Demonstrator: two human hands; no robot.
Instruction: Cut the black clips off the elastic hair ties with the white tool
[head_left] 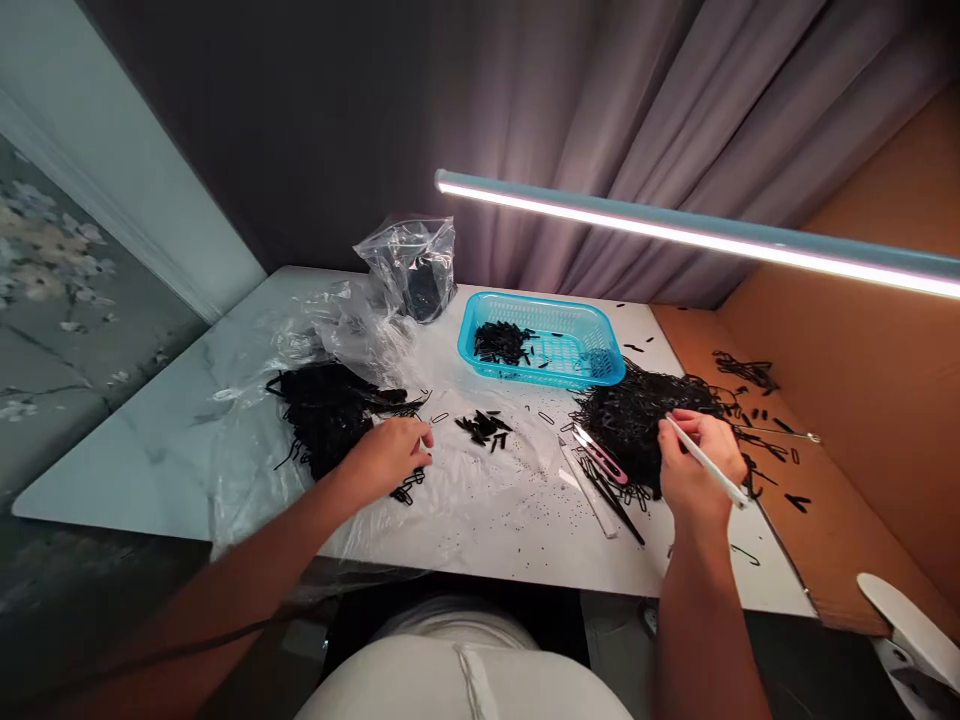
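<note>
My left hand (391,455) hovers at the right side of a heap of black strips (322,415), fingers loosely bent. A gap shows between thumb and forefinger, with nothing visible in it. Small black loops (409,487) lie just below that hand. A slim white pen-like tool (705,458) is gripped in my right hand (701,470), over the edge of a big tangled pile of black loops (622,415). Between the hands lies a small group of short black pieces (486,428). Pink-handled thread snips (600,455) and a white stick-like tool (589,490) rest left of my right hand.
Behind stands a blue plastic basket (544,375) with black pieces inside. Clear plastic bags (409,260) sit at the back left. A lit tube lamp (675,228) hangs low across the right. Cardboard (825,530) borders the white table (525,555).
</note>
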